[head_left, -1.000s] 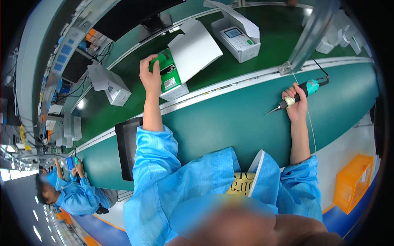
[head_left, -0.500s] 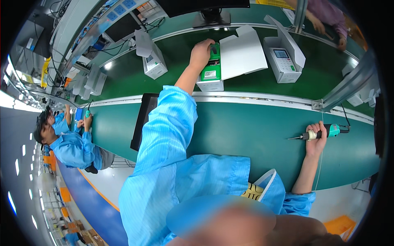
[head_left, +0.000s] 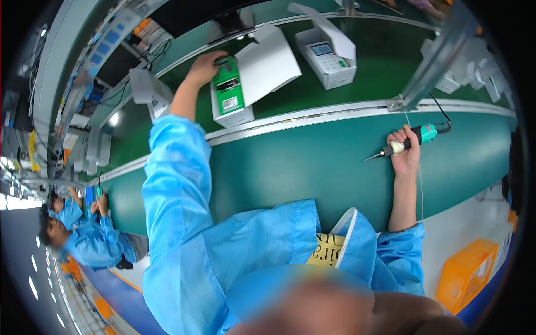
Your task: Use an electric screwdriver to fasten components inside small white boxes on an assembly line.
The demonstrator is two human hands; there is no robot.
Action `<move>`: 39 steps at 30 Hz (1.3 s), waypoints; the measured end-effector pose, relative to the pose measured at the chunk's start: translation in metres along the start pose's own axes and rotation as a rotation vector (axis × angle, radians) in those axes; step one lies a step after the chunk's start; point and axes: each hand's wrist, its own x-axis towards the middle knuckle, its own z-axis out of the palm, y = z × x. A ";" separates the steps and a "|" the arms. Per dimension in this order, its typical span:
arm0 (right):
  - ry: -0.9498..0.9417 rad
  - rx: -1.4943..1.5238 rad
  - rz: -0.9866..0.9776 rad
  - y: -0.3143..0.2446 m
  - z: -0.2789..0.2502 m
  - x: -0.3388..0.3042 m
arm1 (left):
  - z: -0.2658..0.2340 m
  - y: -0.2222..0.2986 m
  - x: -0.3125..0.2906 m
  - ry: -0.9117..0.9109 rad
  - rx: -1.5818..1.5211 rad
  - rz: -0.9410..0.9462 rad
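Observation:
At the far end of an open white box (head_left: 234, 119), my left hand (head_left: 203, 69) curls its fingers over the edge of a green device (head_left: 228, 85). The device lies in the box with a dark window and a white label facing up; the thumb is hidden. The box's white lid flap (head_left: 269, 62) is folded out to the right. Off to the right, above the green bench mat (head_left: 290, 156), my right hand (head_left: 406, 152) is wrapped around a teal and black electric screwdriver (head_left: 413, 140), its thin bit pointing left.
Another open box (head_left: 334, 77) holds a white keypad terminal (head_left: 328, 54); a third open box (head_left: 151, 96) stands left. A metal post (head_left: 435, 56) rises near the right hand. A monitor stand (head_left: 230, 23) is behind. Co-workers (head_left: 97, 243) sit at left; an orange crate (head_left: 466, 273) lies lower right.
The view has turned, so the bench and boxes appear farther left and tilted. Both hands keep their holds, on the green device and the screwdriver; the black tray is no longer visible.

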 end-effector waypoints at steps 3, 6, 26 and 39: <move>-0.056 0.024 0.001 -0.002 -0.008 0.003 | -0.027 0.006 0.011 -0.153 -0.091 -0.002; -0.022 -0.046 -0.043 -0.002 -0.009 0.007 | -0.040 0.010 0.019 -0.405 -0.227 -0.152; 0.034 -0.034 -0.095 -0.002 -0.002 -0.001 | -0.010 0.103 -0.066 -0.792 -0.115 -0.250; -0.070 0.073 -0.108 -0.005 -0.014 0.003 | 0.092 0.208 -0.059 -0.290 -0.338 0.352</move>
